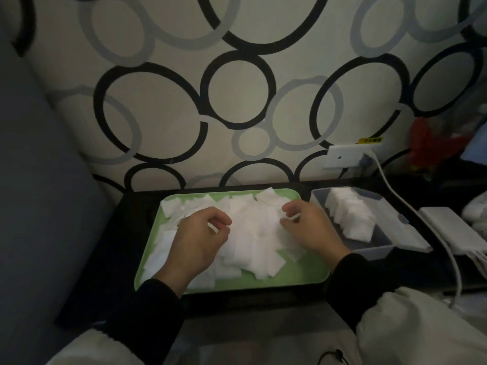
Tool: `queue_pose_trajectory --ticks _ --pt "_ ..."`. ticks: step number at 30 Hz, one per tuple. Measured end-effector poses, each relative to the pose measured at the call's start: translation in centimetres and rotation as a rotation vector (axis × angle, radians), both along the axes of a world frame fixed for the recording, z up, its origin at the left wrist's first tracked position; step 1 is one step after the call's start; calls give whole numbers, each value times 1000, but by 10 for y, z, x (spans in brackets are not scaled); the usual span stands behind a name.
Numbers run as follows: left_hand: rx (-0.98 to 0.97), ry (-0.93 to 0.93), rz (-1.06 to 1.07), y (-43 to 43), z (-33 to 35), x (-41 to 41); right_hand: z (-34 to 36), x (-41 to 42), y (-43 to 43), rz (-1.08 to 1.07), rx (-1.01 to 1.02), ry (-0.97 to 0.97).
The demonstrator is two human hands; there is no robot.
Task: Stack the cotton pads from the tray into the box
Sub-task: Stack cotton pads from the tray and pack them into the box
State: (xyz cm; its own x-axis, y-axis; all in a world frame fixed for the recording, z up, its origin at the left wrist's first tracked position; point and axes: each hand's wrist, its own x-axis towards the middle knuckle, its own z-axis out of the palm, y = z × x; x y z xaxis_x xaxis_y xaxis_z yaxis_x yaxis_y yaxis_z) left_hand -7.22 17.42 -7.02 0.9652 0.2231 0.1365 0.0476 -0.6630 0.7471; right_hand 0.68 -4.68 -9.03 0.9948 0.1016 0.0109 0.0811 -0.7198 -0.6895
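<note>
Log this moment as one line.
stage: gathering | left hand: pinches cotton pad over green tray | right hand: pinches second cotton pad | clear box: holds pad stack, right of tray

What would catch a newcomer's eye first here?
The heap of white cotton pads filling the green tray at centre, with the left hand and right hand each pinching a pad from it. To its right a clear box holds a neat stack; behind looms wallpaper of bold black and grey rings.
</note>
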Motion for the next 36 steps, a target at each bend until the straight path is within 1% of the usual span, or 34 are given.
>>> queue_pose_trajectory --ticks 4,9,13,16,18,22,25,27,30,32,34,36 --pt "-79 -10 2 -5 -1 5 -8 8 18 -46 42 34" --pt "-109 -4 -12 -13 -2 11 -13 17 25 -83 83 76" --pt "-109 0 -12 -10 -3 9 -14 16 26 -63 2 82" --pt "-108 -3 -11 -9 0 7 -15 15 26 -52 17 103" --pt "-111 -5 -11 -8 1 5 -13 14 26 -69 116 123" --pt "-149 -11 6 -4 1 2 6 8 21 -132 457 136" --pt "-286 -5 17 -3 -1 2 24 0 16 -117 707 193" --pt "-425 29 14 -5 1 1 32 -6 15 -50 800 225" --pt "-702 106 -47 -12 9 -1 39 -16 23 65 831 259" --pt "-838 114 -87 -17 12 -2 40 -22 33 139 817 254" --pt "-883 89 -103 -20 14 -1 40 -27 42 201 760 247" --pt "-908 62 -48 -19 15 0 40 -30 49 220 728 254"
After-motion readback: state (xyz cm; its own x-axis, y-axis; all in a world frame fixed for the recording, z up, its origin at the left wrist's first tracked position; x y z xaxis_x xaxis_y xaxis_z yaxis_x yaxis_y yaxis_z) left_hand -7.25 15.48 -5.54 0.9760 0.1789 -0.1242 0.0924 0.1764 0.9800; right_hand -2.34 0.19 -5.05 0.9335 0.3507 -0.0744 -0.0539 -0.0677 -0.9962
